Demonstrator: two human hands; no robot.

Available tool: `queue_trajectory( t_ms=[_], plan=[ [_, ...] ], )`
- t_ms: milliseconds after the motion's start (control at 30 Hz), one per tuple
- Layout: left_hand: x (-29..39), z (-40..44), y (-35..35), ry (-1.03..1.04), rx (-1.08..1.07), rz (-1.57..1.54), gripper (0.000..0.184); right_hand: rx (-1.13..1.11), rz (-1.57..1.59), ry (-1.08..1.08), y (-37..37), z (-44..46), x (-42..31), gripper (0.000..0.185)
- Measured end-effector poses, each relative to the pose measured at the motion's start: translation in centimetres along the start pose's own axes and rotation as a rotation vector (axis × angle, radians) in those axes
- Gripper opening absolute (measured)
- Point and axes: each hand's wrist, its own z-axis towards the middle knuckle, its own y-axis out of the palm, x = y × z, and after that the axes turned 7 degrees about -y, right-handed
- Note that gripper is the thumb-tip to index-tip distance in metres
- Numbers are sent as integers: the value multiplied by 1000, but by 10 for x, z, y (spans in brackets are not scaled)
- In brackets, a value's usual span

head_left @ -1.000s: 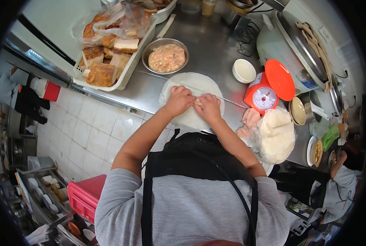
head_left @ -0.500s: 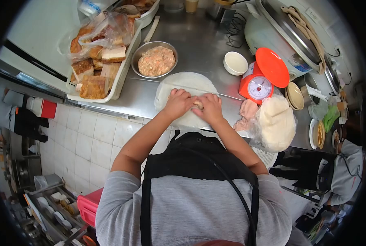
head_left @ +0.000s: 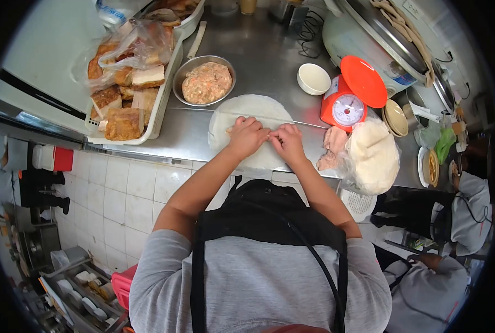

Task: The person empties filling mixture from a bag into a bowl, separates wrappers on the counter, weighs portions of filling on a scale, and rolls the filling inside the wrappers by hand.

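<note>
A round, thin white wrapper sheet [head_left: 253, 105] lies on the steel counter, partly under both hands. My left hand [head_left: 247, 137] rests over its middle with curled fingers, and a little pale filling shows by its fingertips. Just right of it, my right hand [head_left: 287, 142] has its fingers pinched together near the left hand's thumb; what they hold is too small to make out. Behind the sheet, a metal bowl [head_left: 177, 83] holds a pinkish filling mix [head_left: 207, 83]. Pink raw meat pieces [head_left: 334, 141] and a bagged stack of white wrappers [head_left: 372, 155] lie to the right.
A white crate [head_left: 161, 105] of browned meat blocks stands at the left. Behind the wrappers are a red scale [head_left: 347, 108], a white bowl [head_left: 314, 79] and a large lidded pot [head_left: 353, 39]. Co-workers [head_left: 469, 213] stand at the right; another person [head_left: 36, 183] is far left.
My right hand's fingers have drawn into a pinch, and the filling between the hands is now mostly hidden. The camera view has shifted, and another co-worker shows at lower right.
</note>
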Motion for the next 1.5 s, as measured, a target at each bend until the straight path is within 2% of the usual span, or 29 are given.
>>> queue_trajectory(
  t_ms=[167, 267, 367, 467, 667, 767, 867, 967, 1067, 1167, 1267, 1367, 1467, 1500],
  plan=[
    [1, 0, -6, -55, -34, -51, 21, 54, -86, 42, -7, 3, -14, 18],
    [-1, 1, -5, -21, -35, -57, 21, 20, -179, 8, -2, 2, -17, 19],
    [-2, 0, 1, -5, -5, -50, 18, -63, -169, 60, 5, -3, -9, 24],
    [0, -1, 0, -6, -19, -28, 23, 1, -127, 32, -8, -2, -13, 21],
    [11, 1, -2, -6, -25, 39, 27, -13, -138, -9, -5, -8, 3, 19],
    [19, 0, 0, -64, -5, 48, 26, 79, -38, -7, -24, -4, -10, 18],
    [23, 1, 6, -33, 30, 16, 24, 20, 15, -9, -27, -6, -6, 20],
    [24, 1, 13, -41, 0, -4, 23, -76, -64, -28, -16, -12, 10, 26],
    [25, 2, 11, -36, -18, 12, 22, 13, -45, -37, -25, -8, 3, 20],
    [28, 4, 9, -63, 7, -28, 20, 9, -144, -3, -31, -8, -3, 21],
    [27, 5, 9, -43, -52, -10, 22, -109, -160, 47, -26, -11, 0, 24],
    [26, 5, 13, -36, -51, -1, 23, -79, -141, 2, -24, -15, 9, 24],
    [33, 9, 3, -36, -24, -49, 23, 99, -58, 12, -42, -14, -5, 17],
    [34, 9, 4, -23, -26, -49, 24, 70, -51, -12, -42, -15, -2, 19]
  ],
)
